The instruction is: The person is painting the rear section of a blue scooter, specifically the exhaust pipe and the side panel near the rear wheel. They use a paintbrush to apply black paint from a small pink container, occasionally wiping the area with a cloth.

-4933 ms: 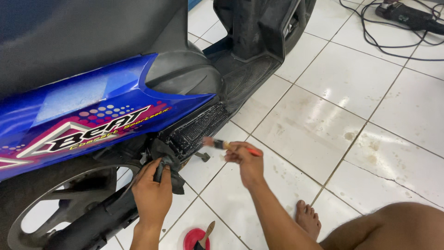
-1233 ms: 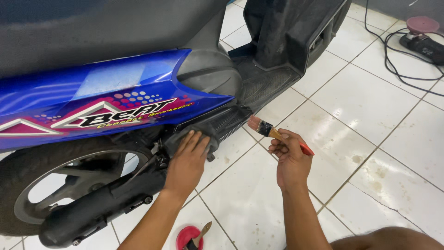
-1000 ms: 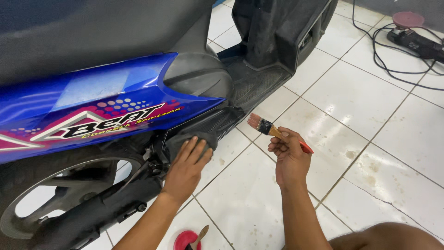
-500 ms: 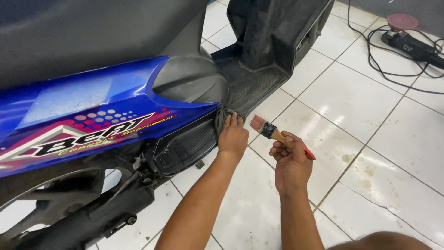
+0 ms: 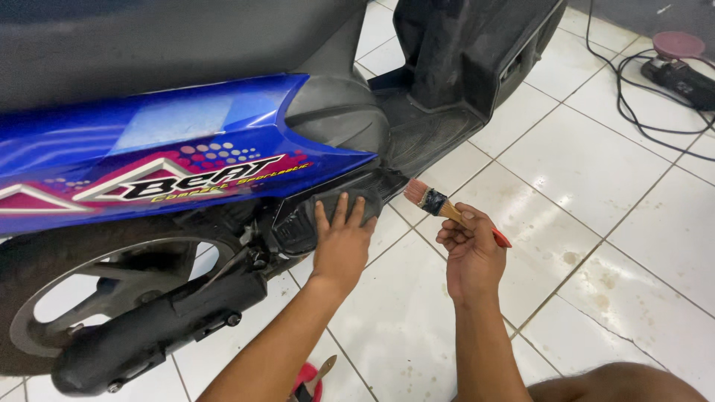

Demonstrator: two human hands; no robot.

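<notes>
**A:** Looking at this one from the head cam, can someone say what each hand is on?

**B:** Sure. The left hand (image 5: 341, 242) lies flat with its fingers spread on the black lower engine cover (image 5: 328, 212) of the scooter (image 5: 186, 149), just under the blue side panel (image 5: 149, 152). So that grip is wide, palm pressed on the plastic, not closed around anything.

**A:** And the other one?

**B:** The right hand (image 5: 471, 253) has its grip closed around the wooden handle of a small paintbrush (image 5: 439, 208). The red end of the handle pokes out past the hand on the right side. The bristles point up and left, toward the scooter.

**A:** Is the brush touching the bike?

**B:** Close call. The bristle tip sits just beside the edge of the black cover, below the footboard (image 5: 424, 134). I can't tell if it actually touches.

**A:** What else is around?

**B:** White tiled floor (image 5: 596, 186) with some stains. Rear wheel (image 5: 89, 298) and black exhaust (image 5: 149, 335) at lower left. Bottom centre, between the arms, there's a red container (image 5: 305, 376) on the floor with a second brush (image 5: 320, 370) resting in it. Top right, a black cable (image 5: 633, 97) runs to a power tool with a pink round pad (image 5: 676, 45). The person's knee (image 5: 633, 383) shows at bottom right.
</notes>
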